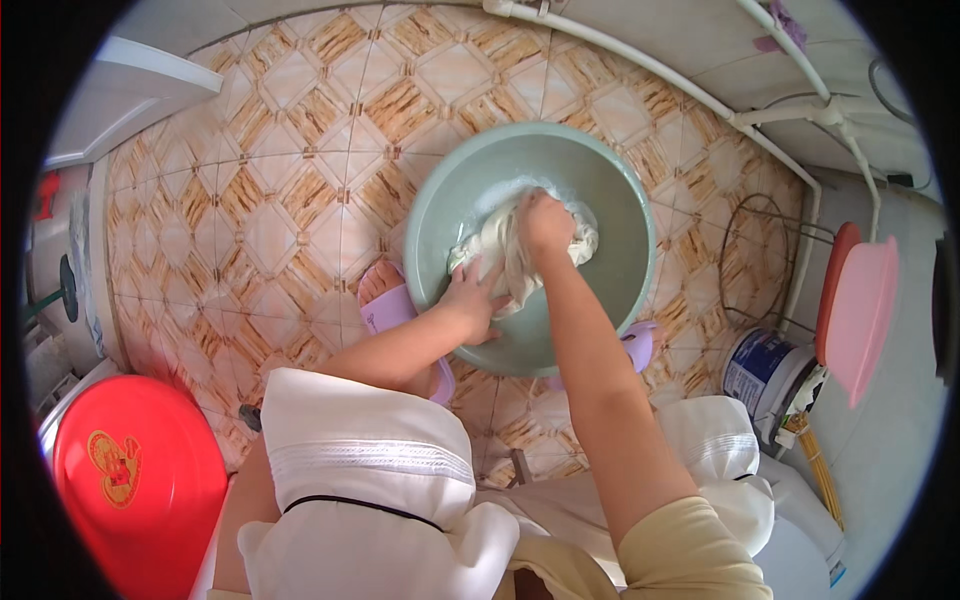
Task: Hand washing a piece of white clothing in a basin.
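A round grey-green plastic basin (630, 180) stands on the floor before me, between my feet. Inside it lies a wet, bunched cream-white cloth (506, 232) with soapy water and suds (517, 191) around it. My right hand (546, 225) is closed in a fist over the cloth near the basin's middle, gripping a fold of it. Fingers spread, my left hand (474, 304) rests on the cloth's near left part. The fingertips of my right hand are hidden under the hand.
Tiled floor (285, 180) surrounds the basin. At left are a red plastic basin (165, 450) and a white door (142, 90). On the right stand a labelled bucket (757, 367), a pink basin (862, 307) and a wire rack (724, 259); white pipes (652, 64) follow the wall.
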The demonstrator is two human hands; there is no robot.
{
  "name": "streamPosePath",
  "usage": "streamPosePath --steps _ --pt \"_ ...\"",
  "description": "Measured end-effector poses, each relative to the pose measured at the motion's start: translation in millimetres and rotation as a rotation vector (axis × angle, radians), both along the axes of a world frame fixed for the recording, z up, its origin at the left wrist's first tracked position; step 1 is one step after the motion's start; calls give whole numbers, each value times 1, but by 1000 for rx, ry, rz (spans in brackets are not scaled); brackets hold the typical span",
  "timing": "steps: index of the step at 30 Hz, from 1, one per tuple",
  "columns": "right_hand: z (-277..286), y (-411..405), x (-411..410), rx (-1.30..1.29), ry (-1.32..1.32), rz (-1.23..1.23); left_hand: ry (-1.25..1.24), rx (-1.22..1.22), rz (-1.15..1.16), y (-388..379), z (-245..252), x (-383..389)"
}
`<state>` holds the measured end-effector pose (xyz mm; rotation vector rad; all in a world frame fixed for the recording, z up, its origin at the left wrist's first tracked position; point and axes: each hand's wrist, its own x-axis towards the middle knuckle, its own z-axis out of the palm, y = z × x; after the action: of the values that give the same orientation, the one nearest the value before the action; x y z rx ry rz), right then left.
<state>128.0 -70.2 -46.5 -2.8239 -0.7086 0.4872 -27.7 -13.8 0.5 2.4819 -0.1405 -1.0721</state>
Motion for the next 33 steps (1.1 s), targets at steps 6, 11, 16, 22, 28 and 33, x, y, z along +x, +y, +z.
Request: streamPosePath --steps 6,11,16,22,28,33 --pt "21 2 -57 69 -126 184 17 37 10 1 -15 -9" --pt "-2 2 -3 -72 -47 54 12 0 -7 3 1 2" --pt "16 15 -29 3 -6 226 -28 28 -5 5 -11 -4" --pt "-8 9 -19 -99 -47 312 28 20 -64 -2 -9 0" --pt "11 27 -31 -106 4 222 -1 41 -68 4 -7 -1" --pt "21 16 -55 -157 23 618 138 1 -63 1 -9 -2"
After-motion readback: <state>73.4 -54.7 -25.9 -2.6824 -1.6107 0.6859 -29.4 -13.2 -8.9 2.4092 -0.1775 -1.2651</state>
